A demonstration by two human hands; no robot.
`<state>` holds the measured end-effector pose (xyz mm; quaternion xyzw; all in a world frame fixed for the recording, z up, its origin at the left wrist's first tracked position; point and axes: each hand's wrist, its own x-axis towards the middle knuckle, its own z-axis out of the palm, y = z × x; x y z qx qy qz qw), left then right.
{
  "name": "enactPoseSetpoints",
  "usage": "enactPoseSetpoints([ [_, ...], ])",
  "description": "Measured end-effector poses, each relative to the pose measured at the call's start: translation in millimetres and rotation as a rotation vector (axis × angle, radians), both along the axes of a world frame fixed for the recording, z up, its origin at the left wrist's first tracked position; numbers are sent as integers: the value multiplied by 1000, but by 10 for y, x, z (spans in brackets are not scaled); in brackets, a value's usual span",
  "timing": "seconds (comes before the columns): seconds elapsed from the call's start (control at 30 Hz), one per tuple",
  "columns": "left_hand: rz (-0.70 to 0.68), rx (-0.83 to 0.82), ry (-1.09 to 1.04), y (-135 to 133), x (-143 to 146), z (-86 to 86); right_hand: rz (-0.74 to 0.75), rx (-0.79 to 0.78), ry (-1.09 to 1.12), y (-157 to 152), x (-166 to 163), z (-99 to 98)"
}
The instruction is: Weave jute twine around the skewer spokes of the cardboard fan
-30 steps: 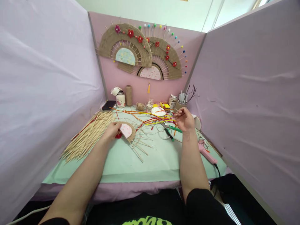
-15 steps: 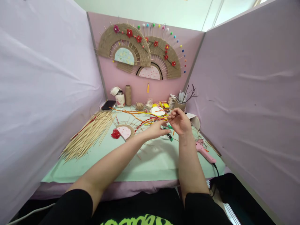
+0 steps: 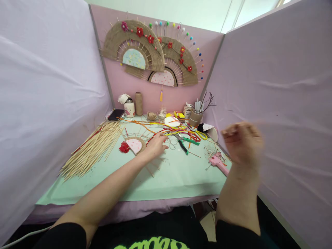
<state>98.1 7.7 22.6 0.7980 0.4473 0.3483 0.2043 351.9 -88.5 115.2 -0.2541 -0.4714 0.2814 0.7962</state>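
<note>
My left hand (image 3: 155, 147) hovers low over the right side of a small half-round fan frame, its fingers and thumb apart and nothing visible in them. The frame's pink dotted centre (image 3: 134, 145) has a twine-wrapped rim with thin sticks fanning outward. A red fluffy bundle (image 3: 124, 147) touches its left end. Raised at the right, my right hand (image 3: 243, 143) is smeared by motion, fingers seemingly curled; whether it holds anything does not show. Below it lies a pink glue gun (image 3: 219, 163). Between the hands, green-handled pliers (image 3: 187, 141) rest on the table.
Many thin wooden sticks (image 3: 92, 148) are heaped at the left. Coloured pipe cleaners (image 3: 145, 122) stretch across the back, near yellow-handled scissors (image 3: 201, 135). A twine spool (image 3: 138, 103), a jar (image 3: 129, 108) and a pot of twigs (image 3: 196, 117) stand behind. Finished fans (image 3: 135, 38) hang on the back panel.
My right hand has swung away to the right from beside the left hand. My left hand has shifted slightly left, and the pliers now show uncovered.
</note>
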Motion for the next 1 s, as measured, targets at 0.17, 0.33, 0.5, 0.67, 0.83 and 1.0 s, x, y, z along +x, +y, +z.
enactPoseSetpoints([
  [0.17, -53, 161, -151, -465, -68, 280, 76, -232, -169, 155, -614, -460],
  [0.33, -63, 213, -227, -743, -118, 468, 294, -314, -99, 148, -897, -677],
  [0.5, -113, 181, -425, -799, -32, 426, 440, -403, -20, 98, -1032, -811],
  [0.67, -100, 254, -444, -833, -12, 306, 454, -459, -48, 69, -1114, -911],
  [0.83, -12, 537, -250, -793, -77, 184, 416, -540, -13, 42, -1218, -969],
  [1.0, -10, 653, -172, -748, -80, 33, 421, -600, 32, 31, -1289, -1031],
])
